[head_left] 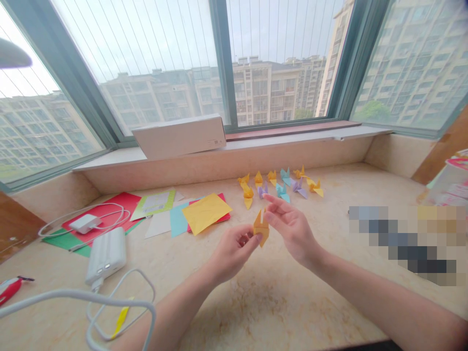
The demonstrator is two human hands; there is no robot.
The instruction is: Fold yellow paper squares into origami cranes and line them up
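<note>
A small piece of yellow folded paper [261, 233] with two upright points is held above the counter. My left hand [237, 248] pinches its lower left side between thumb and fingers. My right hand [288, 226] is at its upper right, thumb and forefinger closed at the right-hand point, the other fingers loosely bent. Just beyond the hands stand several finished paper cranes in yellow, blue and purple, among them a yellow crane [316, 187], a blue crane [282, 193] and a purple crane [300, 189].
Left of my hands lie coloured sheets, a yellow sheet [206, 213] on top. Further left are a white power bank [106, 256], a charger [85, 223] and looping white cables [142, 302]. A long white box [181, 138] rests on the windowsill. A plastic cup [455, 183] stands far right.
</note>
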